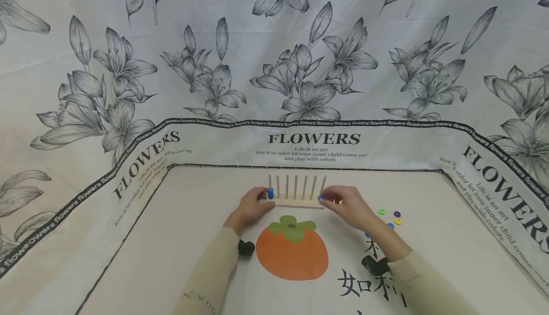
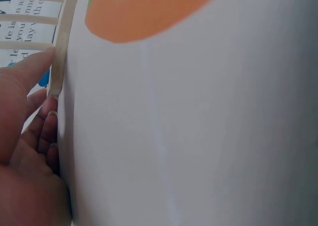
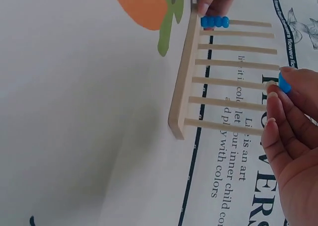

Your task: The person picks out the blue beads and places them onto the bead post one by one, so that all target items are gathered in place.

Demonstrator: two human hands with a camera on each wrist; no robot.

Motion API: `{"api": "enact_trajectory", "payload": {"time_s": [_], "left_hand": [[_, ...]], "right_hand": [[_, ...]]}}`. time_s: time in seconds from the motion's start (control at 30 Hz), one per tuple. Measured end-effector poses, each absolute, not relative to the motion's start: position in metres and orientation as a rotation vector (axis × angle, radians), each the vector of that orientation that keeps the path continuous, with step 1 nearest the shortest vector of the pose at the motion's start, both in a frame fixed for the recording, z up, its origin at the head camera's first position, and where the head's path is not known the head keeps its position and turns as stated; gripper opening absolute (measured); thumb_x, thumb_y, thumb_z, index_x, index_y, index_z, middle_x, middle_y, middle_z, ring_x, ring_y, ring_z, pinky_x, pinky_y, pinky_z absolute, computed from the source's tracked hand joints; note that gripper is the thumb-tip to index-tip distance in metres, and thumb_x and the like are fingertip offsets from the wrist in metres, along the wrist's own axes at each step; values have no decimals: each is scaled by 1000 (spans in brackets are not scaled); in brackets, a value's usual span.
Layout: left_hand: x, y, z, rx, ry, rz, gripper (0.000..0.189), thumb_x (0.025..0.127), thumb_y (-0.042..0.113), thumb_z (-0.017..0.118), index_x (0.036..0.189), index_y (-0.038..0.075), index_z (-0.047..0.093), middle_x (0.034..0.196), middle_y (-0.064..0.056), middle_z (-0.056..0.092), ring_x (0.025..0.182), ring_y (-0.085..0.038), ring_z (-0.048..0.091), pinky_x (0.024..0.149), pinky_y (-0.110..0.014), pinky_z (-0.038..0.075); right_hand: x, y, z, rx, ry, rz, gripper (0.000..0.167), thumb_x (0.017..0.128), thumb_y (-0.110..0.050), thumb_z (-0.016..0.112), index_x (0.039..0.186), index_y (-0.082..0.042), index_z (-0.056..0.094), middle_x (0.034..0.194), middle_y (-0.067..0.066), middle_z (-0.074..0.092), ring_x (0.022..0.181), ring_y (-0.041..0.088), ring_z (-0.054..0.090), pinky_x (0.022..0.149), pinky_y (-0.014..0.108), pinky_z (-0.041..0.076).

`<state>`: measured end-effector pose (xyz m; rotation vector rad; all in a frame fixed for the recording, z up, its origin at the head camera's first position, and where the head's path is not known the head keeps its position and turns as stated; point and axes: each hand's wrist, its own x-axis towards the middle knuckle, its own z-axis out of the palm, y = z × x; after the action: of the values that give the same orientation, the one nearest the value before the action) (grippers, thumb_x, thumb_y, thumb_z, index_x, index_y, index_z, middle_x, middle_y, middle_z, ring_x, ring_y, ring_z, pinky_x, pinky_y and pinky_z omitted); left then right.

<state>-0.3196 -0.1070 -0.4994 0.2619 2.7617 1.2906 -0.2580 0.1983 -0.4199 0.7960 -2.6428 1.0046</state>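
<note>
A wooden rack (image 1: 298,204) with several upright pegs stands on the cloth-covered table. My left hand (image 1: 250,205) grips the left end of its base, thumb on the front and fingers behind. Blue beads (image 3: 214,22) are stacked low on the leftmost peg, beside that hand. My right hand (image 1: 349,205) pinches a blue bead (image 3: 284,83) between thumb and fingers at the rack's right side. In the right wrist view this bead overlaps the tip of one of the pegs, and the other fingers lie near the neighbouring peg tips.
Right of the rack lie loose beads: green (image 1: 381,211), purple (image 1: 397,214), yellow (image 1: 398,221) and blue (image 1: 391,226), partly behind my right forearm. An orange fruit print (image 1: 292,255) and black characters mark the cloth. A flowered curtain (image 1: 313,91) hangs behind the table.
</note>
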Motion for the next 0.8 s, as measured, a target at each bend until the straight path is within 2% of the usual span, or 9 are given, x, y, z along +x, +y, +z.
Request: {"api": "enact_trajectory", "payload": {"time_s": [0.8], "left_hand": [[-320,-109,-500,280,2768,1298,58,95,34,73,144,8,55,124,-10,64,122,-31,56,110,-51,42]], "right_hand": [[-276,128,-414,936,-2603,1002,11,96,-13,73,104,-6,75,88,-4,69,78,9,58,68,26,50]]}}
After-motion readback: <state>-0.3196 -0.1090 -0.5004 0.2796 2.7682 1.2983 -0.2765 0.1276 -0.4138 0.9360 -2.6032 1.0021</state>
